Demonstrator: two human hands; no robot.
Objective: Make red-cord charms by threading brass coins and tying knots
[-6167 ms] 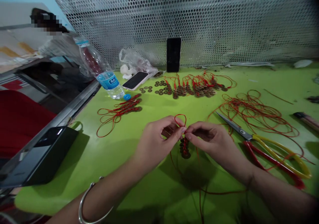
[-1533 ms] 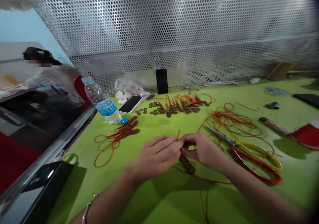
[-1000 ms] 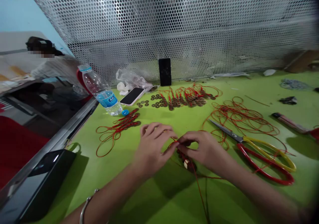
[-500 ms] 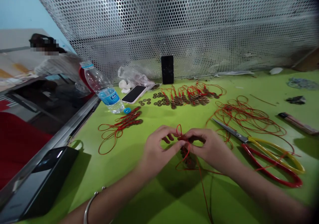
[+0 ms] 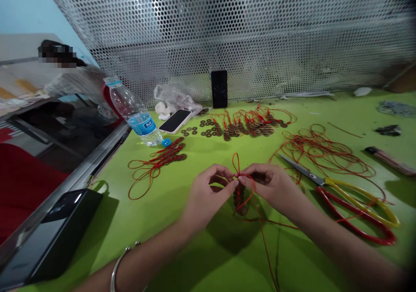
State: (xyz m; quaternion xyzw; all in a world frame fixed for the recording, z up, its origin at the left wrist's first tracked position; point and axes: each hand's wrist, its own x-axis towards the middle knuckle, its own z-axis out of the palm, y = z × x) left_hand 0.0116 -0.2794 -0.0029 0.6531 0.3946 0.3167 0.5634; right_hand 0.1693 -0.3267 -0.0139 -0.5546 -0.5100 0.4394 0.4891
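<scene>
Both my hands meet over the green table, pinching red cord (image 5: 236, 162) just above a hanging string of dark holed coins (image 5: 239, 203). My left hand (image 5: 208, 192) grips from the left with thumb and forefinger. From the right, my right hand (image 5: 271, 186) closes on the same cord beside the knot. A small loop stands up between the fingertips, and a longer loop curves over my right thumb. Loose cord ends trail down and to the right across the table. The knot itself is partly hidden by my fingers.
Scissors (image 5: 351, 196) and a heap of red cord (image 5: 321, 149) lie right. Finished coin strings (image 5: 256, 125) and loose coins (image 5: 208, 127) sit behind; more strings (image 5: 170, 153) lie left. A water bottle (image 5: 136, 118), phones (image 5: 219, 88) and a dark box (image 5: 55, 235) stand around. A person sits far left.
The small upright loop above my fingertips has grown taller. My fingertips have shifted slightly, and the coin string now hangs straighter below them.
</scene>
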